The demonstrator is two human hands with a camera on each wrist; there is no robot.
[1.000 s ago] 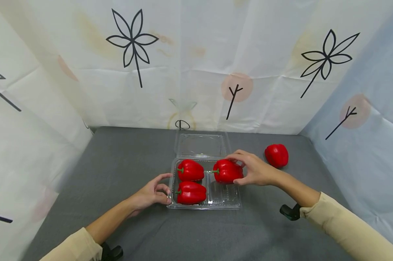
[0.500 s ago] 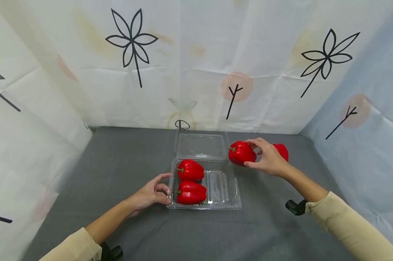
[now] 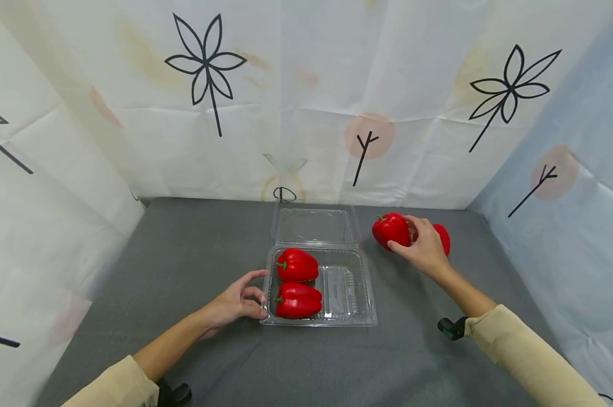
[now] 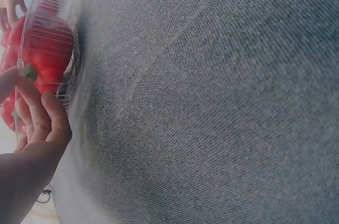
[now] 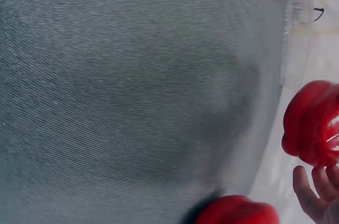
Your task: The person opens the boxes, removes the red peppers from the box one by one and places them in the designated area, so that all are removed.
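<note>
A clear plastic clamshell container (image 3: pixel 345 316) lies open on the grey cloth, its lid (image 3: pixel 314 226) folded back. Two red bell peppers, a rear one (image 3: pixel 297 264) and a front one (image 3: pixel 298 301), lie in its left half, green stems to the left. My left hand (image 3: pixel 235 305) holds the container's left rim; in the left wrist view the thumb and a finger meet at that rim. Beyond the container's right side, my right hand (image 3: pixel 422 246) grips another red bell pepper (image 3: pixel 390 230) from its right, apparently above the cloth. A further pepper (image 3: pixel 442 238) is partly hidden behind this hand.
Grey cloth (image 3: pixel 194 249) covers the table. White patterned curtains (image 3: pixel 306 85) stand close behind and along both sides. The lid reaches nearly to the rear curtain. Black wrist mounts (image 3: pixel 173 393) sit at both sleeves.
My right hand has carried its bell pepper from above the container's right half to the right and back, close to the pepper on the cloth. My left hand and the container stay put.
</note>
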